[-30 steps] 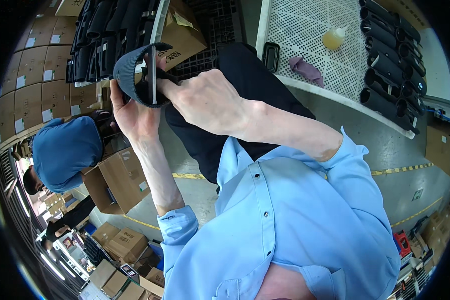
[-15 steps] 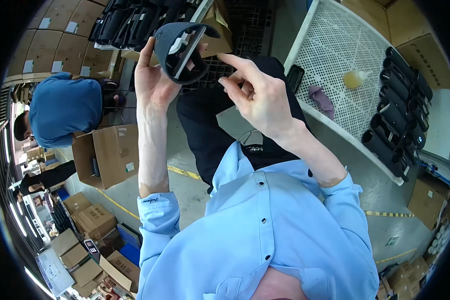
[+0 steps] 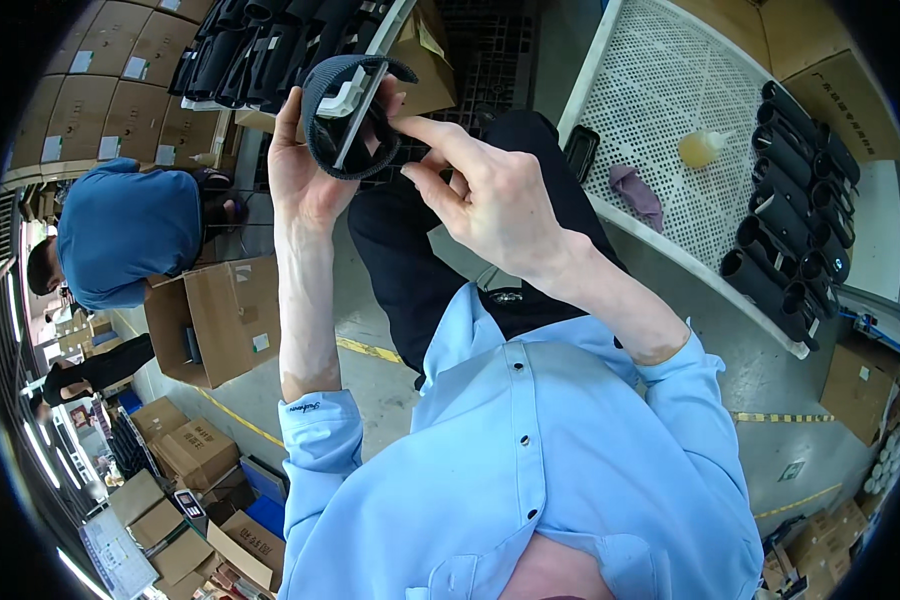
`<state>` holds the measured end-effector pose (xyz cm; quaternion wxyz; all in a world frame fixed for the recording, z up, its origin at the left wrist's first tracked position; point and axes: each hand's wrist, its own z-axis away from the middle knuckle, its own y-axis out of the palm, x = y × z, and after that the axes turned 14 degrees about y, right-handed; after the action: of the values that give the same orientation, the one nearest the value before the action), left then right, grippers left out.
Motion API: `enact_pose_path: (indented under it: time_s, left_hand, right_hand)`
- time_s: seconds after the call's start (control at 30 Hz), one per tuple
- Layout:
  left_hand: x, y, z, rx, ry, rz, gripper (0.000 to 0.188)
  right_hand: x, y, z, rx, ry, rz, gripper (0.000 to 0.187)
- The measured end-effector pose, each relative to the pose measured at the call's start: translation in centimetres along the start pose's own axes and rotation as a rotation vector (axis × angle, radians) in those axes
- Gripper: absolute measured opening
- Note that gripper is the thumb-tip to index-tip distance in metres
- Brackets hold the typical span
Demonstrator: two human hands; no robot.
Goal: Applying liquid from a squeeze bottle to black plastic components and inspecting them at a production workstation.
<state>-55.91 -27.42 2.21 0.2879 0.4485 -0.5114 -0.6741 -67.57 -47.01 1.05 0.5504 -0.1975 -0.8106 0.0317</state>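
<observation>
My left hand [image 3: 305, 172] holds up a dark, ribbed, curved shell [image 3: 319, 122] by its outer side, its thumb on the left and fingertips showing past the far right edge. Inside the shell are a flat plate [image 3: 358, 124] with a pale edge and a white plastic piece [image 3: 346, 98]. Close by on the right is my right hand [image 3: 490, 190], index finger stretched to the shell's right edge and thumb apart below it. Whether that fingertip touches the shell I cannot tell. Nothing shows between its finger and thumb.
Dark curved shells [image 3: 255, 50] fill a rack at upper left. The perforated white table [image 3: 630, 95] on the right carries more shells [image 3: 785, 215], a bottle of yellowish liquid [image 3: 701, 149] and a purple cloth [image 3: 635, 196]. A person in blue [image 3: 130, 230] bends beside an open carton [image 3: 232, 320].
My right hand has moved left, bringing its index finger up to the shell's edge. The shell has turned slightly in my left hand, showing more of the white piece.
</observation>
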Motion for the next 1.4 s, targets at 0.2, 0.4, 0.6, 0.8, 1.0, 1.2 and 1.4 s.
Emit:
enact_pose_path:
  time_s: [0.2, 0.4, 0.6, 0.8, 1.0, 1.2, 1.4]
  left_hand:
    - [-0.5, -1.5, -0.4, 0.048, -0.066, 0.044, 0.076]
    - [-0.2, -1.5, -0.2, 0.083, -0.069, 0.039, 0.076]
    - [0.7, -0.3, -0.1, -0.040, -0.041, 0.046, 0.076]
    - [0.6, -0.8, -0.3, 0.039, -0.068, 0.016, 0.078]
    - [0.4, -0.5, -0.5, 0.043, -0.034, -0.064, 0.079]
    - [0.1, -0.4, 0.0, 0.090, 0.028, -0.162, 0.077]
    - [0.0, -1.5, -0.9, -0.086, 0.122, -0.160, 0.073]
  right_hand:
    - [0.0, 0.2, -0.1, -0.017, -0.025, 0.001, 0.044]
    - [-0.3, 0.2, 0.3, -0.046, -0.035, 0.014, 0.044]
    - [-0.5, 0.1, 0.4, -0.029, -0.031, 0.020, 0.043]
    - [-0.6, 0.1, 0.4, -0.039, -0.043, -0.005, 0.043]
    - [-1.0, -0.3, 0.9, -0.034, -0.022, -0.008, 0.045]
    - [-0.3, -0.5, 1.1, -0.052, 0.014, 0.005, 0.045]
    - [-0.2, -0.7, 1.3, -0.043, 0.024, 0.005, 0.042]
